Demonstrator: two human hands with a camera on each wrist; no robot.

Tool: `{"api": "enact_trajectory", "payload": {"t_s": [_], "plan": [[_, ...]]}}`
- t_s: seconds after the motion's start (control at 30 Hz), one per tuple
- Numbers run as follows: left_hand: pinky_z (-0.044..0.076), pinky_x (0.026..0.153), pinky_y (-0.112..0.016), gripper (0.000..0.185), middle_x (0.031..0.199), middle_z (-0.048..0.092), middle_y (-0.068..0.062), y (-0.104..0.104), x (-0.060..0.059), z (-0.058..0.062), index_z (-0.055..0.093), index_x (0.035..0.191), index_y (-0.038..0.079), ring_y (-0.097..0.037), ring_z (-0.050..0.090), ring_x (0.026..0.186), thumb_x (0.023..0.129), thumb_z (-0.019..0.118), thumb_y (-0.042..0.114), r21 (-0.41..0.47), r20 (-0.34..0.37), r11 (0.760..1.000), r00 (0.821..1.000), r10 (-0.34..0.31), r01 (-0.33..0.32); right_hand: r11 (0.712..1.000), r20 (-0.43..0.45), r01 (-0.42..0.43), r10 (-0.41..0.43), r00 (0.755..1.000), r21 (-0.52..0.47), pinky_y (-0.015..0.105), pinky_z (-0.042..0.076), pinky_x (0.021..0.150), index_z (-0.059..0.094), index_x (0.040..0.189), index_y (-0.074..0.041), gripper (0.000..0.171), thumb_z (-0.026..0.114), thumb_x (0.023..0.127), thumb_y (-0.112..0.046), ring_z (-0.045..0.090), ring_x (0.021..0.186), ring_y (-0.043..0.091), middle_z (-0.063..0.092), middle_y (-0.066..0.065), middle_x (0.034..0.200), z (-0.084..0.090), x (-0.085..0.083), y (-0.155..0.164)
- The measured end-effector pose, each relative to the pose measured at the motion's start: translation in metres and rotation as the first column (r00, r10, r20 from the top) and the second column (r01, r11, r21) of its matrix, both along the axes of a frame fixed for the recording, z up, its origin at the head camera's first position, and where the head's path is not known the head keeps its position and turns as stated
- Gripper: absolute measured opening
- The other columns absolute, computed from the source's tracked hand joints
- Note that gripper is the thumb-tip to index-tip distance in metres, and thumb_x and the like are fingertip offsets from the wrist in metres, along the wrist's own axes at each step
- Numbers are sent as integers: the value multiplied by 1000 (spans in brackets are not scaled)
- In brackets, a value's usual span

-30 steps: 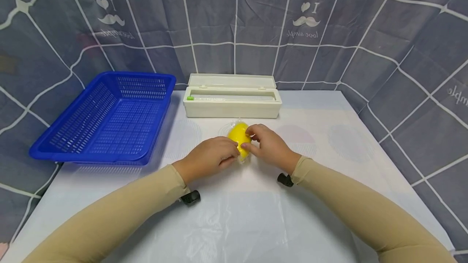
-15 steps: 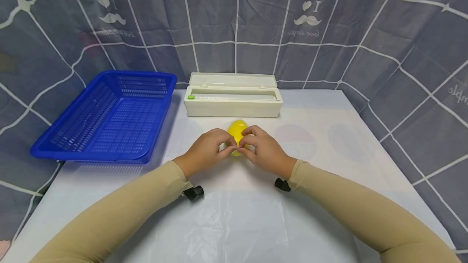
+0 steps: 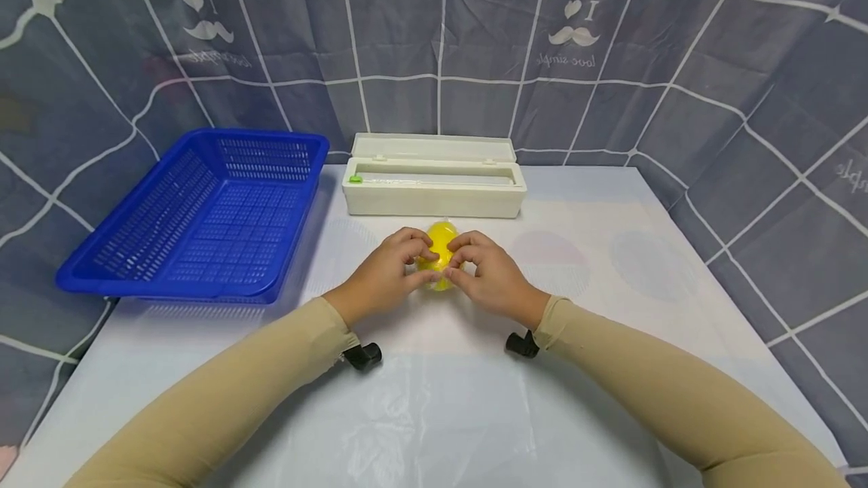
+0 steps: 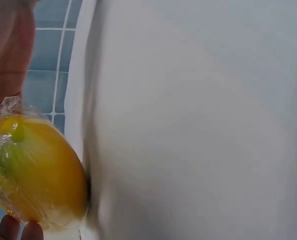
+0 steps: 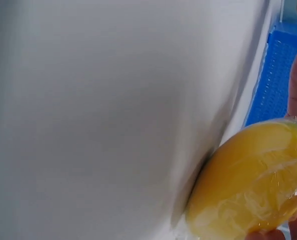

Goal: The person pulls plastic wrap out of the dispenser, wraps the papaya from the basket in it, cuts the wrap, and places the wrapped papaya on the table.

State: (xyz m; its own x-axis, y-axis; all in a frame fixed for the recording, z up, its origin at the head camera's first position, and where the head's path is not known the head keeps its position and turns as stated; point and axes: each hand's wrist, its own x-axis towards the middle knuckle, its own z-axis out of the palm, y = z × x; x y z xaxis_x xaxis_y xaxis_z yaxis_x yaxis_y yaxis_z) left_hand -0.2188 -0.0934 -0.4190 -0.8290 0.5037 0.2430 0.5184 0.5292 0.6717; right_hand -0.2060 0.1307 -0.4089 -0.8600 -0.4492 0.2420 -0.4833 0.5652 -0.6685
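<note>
A yellow mango [image 3: 443, 236] with a green patch lies on the table in the middle of the head view, wrapped in crinkled clear cling film [image 4: 11, 105]. My left hand [image 3: 386, 269] holds its left side with curled fingers, the thumb at the near end. From the right, my right hand [image 3: 495, 276] grips the fruit and film, its thumb and fingertips close to the left thumb. Both wrist views show the mango touching the white surface, with fingertips [image 4: 32, 231] against the film. Part of the fruit is hidden behind the fingers.
Behind the hands stands a long white cling film dispenser [image 3: 434, 202], lid raised, with a green slider [image 3: 356, 179] at its left end. A blue plastic basket [image 3: 190, 291] sits at the left on the white-covered table [image 3: 597, 367]. A grey checked curtain [image 3: 386, 36] surrounds the table.
The hands have drawn together at the mango's near end, then the left fingers have spread further over its left side. The mango has shifted slightly away from me.
</note>
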Motion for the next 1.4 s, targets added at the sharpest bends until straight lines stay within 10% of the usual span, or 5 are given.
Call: {"api": "enact_trajectory", "payload": {"t_s": [0.47, 0.83, 1.17, 1.4], "plan": [[50, 99, -43, 7, 125, 59, -9, 13, -8, 1, 75, 93, 7, -28, 55, 122, 93, 79, 13, 193, 213, 980, 977, 14, -56, 990, 113, 16, 1, 994, -143, 54, 54, 101, 66, 91, -8, 13, 78, 90, -6, 61, 113, 27, 63, 11, 114, -3, -13, 8], [43, 89, -36, 14, 115, 59, -9, 21, -9, 2, 64, 98, 9, -26, 53, 110, 93, 77, 9, 180, 219, 981, 975, 25, -66, 989, 169, 31, -6, 986, -147, 49, 48, 103, 71, 95, -8, 4, 74, 97, -10, 58, 109, 27, 63, 11, 111, -4, -19, 13], [47, 111, -49, 18, 134, 62, -5, 9, -10, -1, 83, 111, 18, -30, 53, 132, 94, 81, 25, -33, 43, 998, 997, -57, 59, 998, 85, -28, 33, 996, -49, 34, 57, 91, 79, 98, -8, 4, 77, 96, -11, 64, 107, 24, 66, 7, 114, -2, -23, 24], [50, 108, -44, 15, 134, 59, -5, 4, -17, 1, 84, 103, 16, -29, 52, 130, 89, 85, 21, -44, 74, 993, 992, -102, 106, 984, 65, -168, 164, 984, 63, 52, 50, 110, 82, 109, -12, 26, 89, 84, -13, 56, 134, 39, 58, 16, 144, 0, -27, 35]]}}
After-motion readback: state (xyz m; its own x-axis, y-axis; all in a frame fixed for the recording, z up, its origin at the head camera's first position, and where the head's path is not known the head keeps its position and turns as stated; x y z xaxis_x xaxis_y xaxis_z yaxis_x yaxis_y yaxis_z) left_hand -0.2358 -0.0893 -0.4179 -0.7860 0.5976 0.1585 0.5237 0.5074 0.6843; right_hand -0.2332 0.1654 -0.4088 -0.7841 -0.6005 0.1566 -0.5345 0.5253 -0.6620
